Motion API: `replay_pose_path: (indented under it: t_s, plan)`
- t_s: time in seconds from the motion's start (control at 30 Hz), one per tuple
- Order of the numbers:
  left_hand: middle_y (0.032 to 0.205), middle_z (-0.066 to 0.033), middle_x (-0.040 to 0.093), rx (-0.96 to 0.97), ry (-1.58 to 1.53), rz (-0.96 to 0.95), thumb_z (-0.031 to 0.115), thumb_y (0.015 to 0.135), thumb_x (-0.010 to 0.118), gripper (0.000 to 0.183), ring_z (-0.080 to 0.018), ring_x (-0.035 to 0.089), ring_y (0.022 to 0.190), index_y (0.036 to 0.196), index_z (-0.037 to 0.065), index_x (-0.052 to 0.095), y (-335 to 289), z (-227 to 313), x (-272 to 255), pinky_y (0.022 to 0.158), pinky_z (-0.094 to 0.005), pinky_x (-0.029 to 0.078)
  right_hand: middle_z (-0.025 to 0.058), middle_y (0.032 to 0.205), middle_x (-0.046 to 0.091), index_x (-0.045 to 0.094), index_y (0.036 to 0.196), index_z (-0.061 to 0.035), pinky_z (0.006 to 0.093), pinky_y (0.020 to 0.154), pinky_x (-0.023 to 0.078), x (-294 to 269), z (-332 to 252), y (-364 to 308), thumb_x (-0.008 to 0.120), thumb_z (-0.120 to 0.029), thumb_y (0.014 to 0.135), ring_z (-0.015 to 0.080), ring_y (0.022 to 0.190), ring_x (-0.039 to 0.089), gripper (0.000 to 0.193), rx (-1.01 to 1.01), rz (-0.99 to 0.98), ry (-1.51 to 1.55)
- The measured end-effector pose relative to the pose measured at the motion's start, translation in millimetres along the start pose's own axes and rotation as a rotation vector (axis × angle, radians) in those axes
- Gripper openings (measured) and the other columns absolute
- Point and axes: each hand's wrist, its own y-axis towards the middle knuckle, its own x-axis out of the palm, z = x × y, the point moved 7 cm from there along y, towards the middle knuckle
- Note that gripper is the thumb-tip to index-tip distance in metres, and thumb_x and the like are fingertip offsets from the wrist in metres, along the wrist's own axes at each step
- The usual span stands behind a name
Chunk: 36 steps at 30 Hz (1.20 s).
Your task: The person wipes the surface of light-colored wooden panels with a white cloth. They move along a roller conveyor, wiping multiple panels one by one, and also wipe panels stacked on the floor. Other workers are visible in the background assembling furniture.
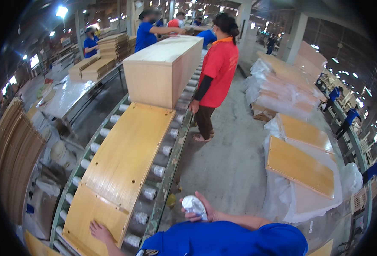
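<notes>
My left hand [100, 232] lies flat, fingers spread, on the near part of a yellow-brown wooden panel [120, 155]. This long panel rests on a roller conveyor [154, 170], and small dark holes dot its edges. To the right of the conveyor, my right hand [208, 208] is closed around a crumpled white cloth [193, 205]. Past the panel's far end stands a large pale wooden box [154, 79], also on the rollers.
A person in a red shirt [220, 68] stands right of the box, one hand at the conveyor's edge. Another in blue [145, 36] reaches over it. Panels [299, 164] lie on plastic-wrapped stacks at right. Brown boards [15, 149] stand at left, near a table [67, 96].
</notes>
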Motion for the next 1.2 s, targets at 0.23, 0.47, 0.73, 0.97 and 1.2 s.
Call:
replay_pose_path:
  t_s: [0.23,0.47,0.73,0.97,1.2]
  plan:
    - [0.130,-0.0115,0.050,0.174,0.051,0.213,0.036,0.093,0.043,0.042,-0.0305,0.045,0.120,0.125,0.010,0.051,-1.7,5.1,-6.5,0.096,-0.0457,0.037,0.0141,0.098,0.054,0.045,0.127,-0.0090,0.0230,0.042,0.034,-3.0,20.4,16.2,0.043,-0.061,0.088,0.0159,0.063,0.044,0.066,-0.031,-0.004,0.070]
    - [0.122,-0.0134,0.056,0.307,0.118,0.388,0.035,0.094,0.043,0.039,-0.0319,0.051,0.111,0.119,0.008,0.055,-9.9,17.8,-22.7,0.088,-0.0474,0.042,0.0145,0.099,0.055,0.043,0.130,-0.0106,0.0232,0.042,0.034,-2.4,28.5,25.1,0.040,-0.059,0.090,0.0160,0.061,0.045,0.063,0.051,0.034,0.005]
    - [0.113,-0.0102,0.059,0.365,0.164,0.516,0.032,0.093,0.047,0.032,-0.0290,0.055,0.103,0.111,0.008,0.058,-15.0,23.8,-30.4,0.080,-0.0445,0.045,0.0126,0.096,0.055,0.048,0.126,-0.0115,0.0235,0.043,0.036,-5.0,29.0,16.9,0.045,-0.059,0.088,0.0175,0.063,0.048,0.061,0.015,0.050,0.034]
    - [0.110,-0.0005,0.061,0.337,0.278,0.662,0.036,0.091,0.048,0.027,-0.0217,0.057,0.098,0.106,0.017,0.061,-25.6,26.9,-32.4,0.077,-0.0403,0.046,0.0121,0.096,0.057,0.050,0.125,-0.0128,0.0234,0.043,0.037,-7.8,21.8,14.3,0.046,-0.061,0.087,0.0177,0.064,0.050,0.061,-0.014,0.029,-0.006]
    - [0.108,0.0002,0.062,0.355,0.346,0.652,0.037,0.091,0.048,0.028,-0.0210,0.058,0.097,0.108,0.018,0.060,-28.5,30.2,-28.9,0.075,-0.0392,0.046,0.0147,0.100,0.056,0.046,0.128,-0.0119,0.0253,0.044,0.039,-12.0,18.3,9.1,0.046,-0.057,0.089,0.0179,0.065,0.050,0.060,-0.019,0.009,0.048]
